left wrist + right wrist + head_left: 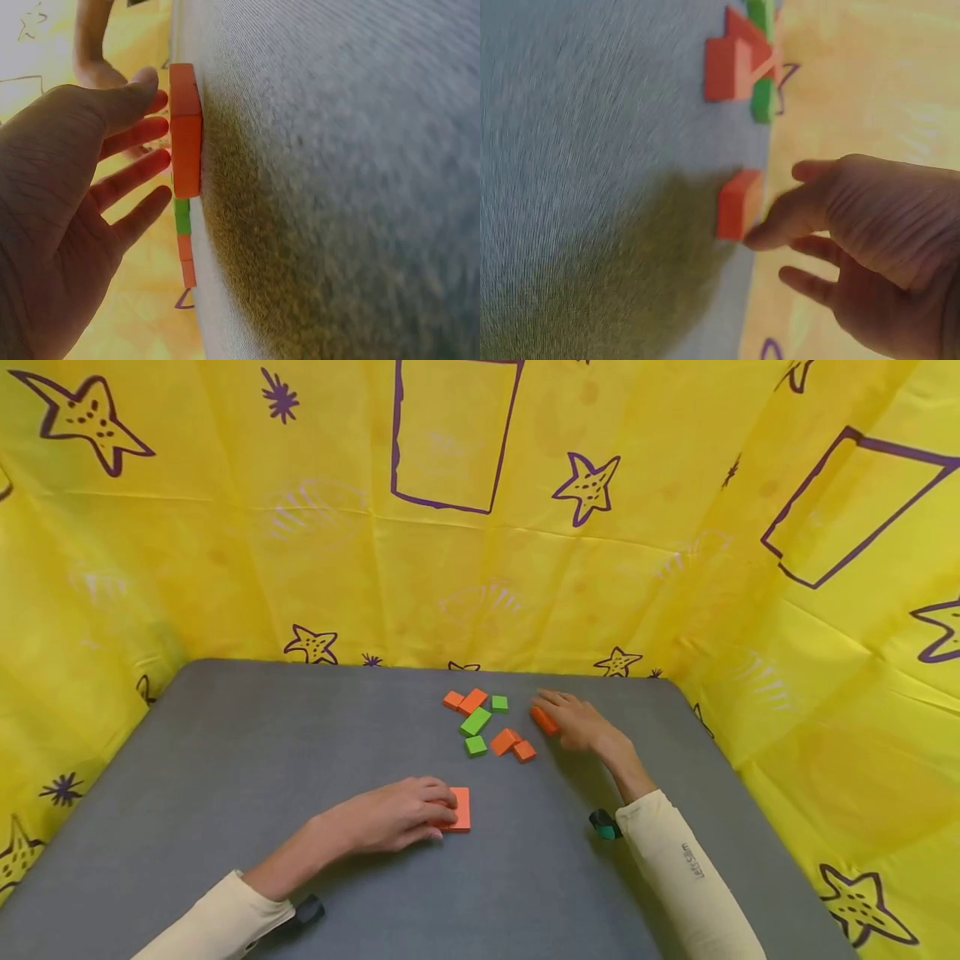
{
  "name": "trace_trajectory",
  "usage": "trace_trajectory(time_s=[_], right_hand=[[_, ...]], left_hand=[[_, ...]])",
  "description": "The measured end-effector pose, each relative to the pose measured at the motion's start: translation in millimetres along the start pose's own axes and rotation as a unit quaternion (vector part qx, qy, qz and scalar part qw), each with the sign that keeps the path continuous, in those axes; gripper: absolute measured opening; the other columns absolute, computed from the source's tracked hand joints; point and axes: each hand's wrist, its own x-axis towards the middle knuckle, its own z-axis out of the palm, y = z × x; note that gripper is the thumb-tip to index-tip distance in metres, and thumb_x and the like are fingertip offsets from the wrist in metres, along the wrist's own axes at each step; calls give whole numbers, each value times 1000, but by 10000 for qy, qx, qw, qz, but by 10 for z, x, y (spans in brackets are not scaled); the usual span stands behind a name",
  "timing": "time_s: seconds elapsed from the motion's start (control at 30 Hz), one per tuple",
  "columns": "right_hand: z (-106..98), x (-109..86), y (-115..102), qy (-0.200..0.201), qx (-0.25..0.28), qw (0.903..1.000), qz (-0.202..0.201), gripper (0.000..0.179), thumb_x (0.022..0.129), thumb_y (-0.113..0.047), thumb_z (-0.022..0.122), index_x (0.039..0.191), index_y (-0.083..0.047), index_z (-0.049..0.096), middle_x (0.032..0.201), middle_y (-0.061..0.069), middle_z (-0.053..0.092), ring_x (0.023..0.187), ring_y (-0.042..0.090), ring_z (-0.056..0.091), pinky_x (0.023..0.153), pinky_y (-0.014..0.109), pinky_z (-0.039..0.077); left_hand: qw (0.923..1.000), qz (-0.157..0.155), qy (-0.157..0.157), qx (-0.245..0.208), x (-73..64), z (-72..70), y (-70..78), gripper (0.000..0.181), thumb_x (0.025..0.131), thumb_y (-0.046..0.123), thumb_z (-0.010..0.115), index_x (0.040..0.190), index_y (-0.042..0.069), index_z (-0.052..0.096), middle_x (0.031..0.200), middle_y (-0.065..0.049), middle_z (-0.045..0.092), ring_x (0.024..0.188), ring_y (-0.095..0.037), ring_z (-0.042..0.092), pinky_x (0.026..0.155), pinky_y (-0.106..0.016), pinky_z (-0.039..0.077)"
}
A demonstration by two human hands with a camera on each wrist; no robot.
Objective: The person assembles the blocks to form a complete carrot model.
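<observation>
My left hand [397,814] reaches over a flat orange square block [462,810] on the grey table. In the left wrist view its spread fingertips are right at the upper face of that block [186,135], not curled round it. Farther back on the right, my right hand [581,722] hovers by a smaller orange block [544,721]. The right wrist view shows the thumb tip beside this block [739,204], the other fingers loosely extended and the palm holding nothing.
Between the hands and the far edge lie several small blocks, among them a long green block [476,722], a green cube [476,746] and an orange block [472,701]. A yellow patterned cloth [450,585] surrounds the grey table [262,735].
</observation>
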Motion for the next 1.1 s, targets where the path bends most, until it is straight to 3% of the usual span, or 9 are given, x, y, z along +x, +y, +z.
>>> trace_trajectory(time_s=[0.07,0.23,0.4,0.6,0.8,0.93,1.1], right_hand=[[37,38,55,12,-9,9999,-164,68,91,8,68,155,-5,48,162,21,44,146,47,45,117,71,38],[68,57,132,275,-52,9996,-46,48,88,-12,80,133,0,65,131,19,64,115,38,59,101,59,51],[-16,-54,85,314,300,9990,-61,55,80,-20,87,127,1,66,122,17,65,105,32,57,93,52,52],[-145,-330,-360,465,706,9932,-805,51,77,-18,90,121,-1,71,110,10,64,98,23,55,85,40,53],[53,-402,-894,-27,657,9851,-1587,51,79,-26,88,121,-8,68,107,2,61,98,15,52,87,31,50],[206,-377,-1062,-262,739,9793,-1867,50,79,-25,88,121,-8,67,106,0,59,96,12,50,85,26,47],[305,-346,-1143,-231,904,9741,-2061,54,82,-31,88,125,-8,66,113,0,61,100,11,52,89,26,50]], left_hand=[[10000,35,3,24,-12,-6,-9,27,102,29,69,126,18,73,130,3,68,125,-17,60,107,-36,55],[9998,118,109,79,-11,11,-7,25,101,27,71,124,18,74,128,3,69,124,-17,61,105,-34,56],[9990,146,314,266,-13,50,-11,24,97,21,76,122,18,76,125,3,70,119,-16,62,102,-32,58],[9987,44,460,192,-32,64,-8,25,96,21,78,120,20,78,123,5,71,106,-12,63,93,-27,58],[9992,-151,360,35,-26,56,-13,26,96,23,77,121,20,78,123,6,72,104,-11,63,92,-26,58],[9991,-125,406,-2,-13,61,-21,25,96,23,77,121,20,79,123,6,72,103,-11,63,91,-24,58],[9989,-35,461,-28,-11,59,-37,25,95,23,79,120,20,79,121,5,72,103,-11,63,90,-24,58]])
